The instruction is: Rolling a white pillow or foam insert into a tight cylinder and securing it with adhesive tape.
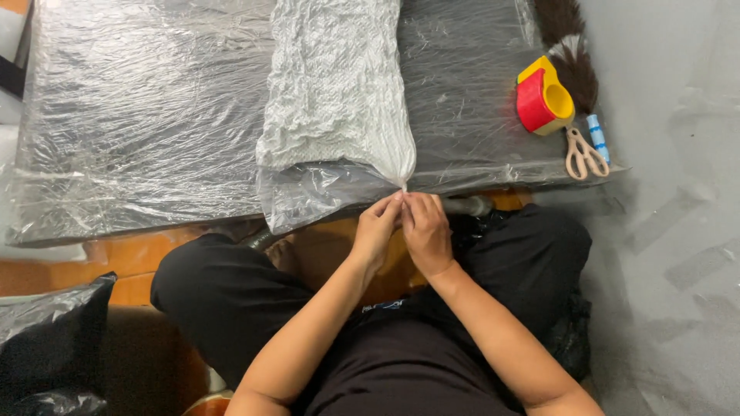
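A crinkled white cloth (335,85) lies inside a clear plastic bag (308,196) on a low black table (139,108) wrapped in clear film. My left hand (378,227) and my right hand (424,227) meet at the table's near edge, fingertips pinching the bag's gathered corner just below the cloth. Both hands touch each other there. My legs in black trousers sit under the table edge.
A red and yellow tape dispenser (543,100), beige-handled scissors (584,154) and a dark feather duster (570,46) lie at the table's right end. A black plastic bag (50,347) sits at the lower left. Grey floor (678,231) lies to the right.
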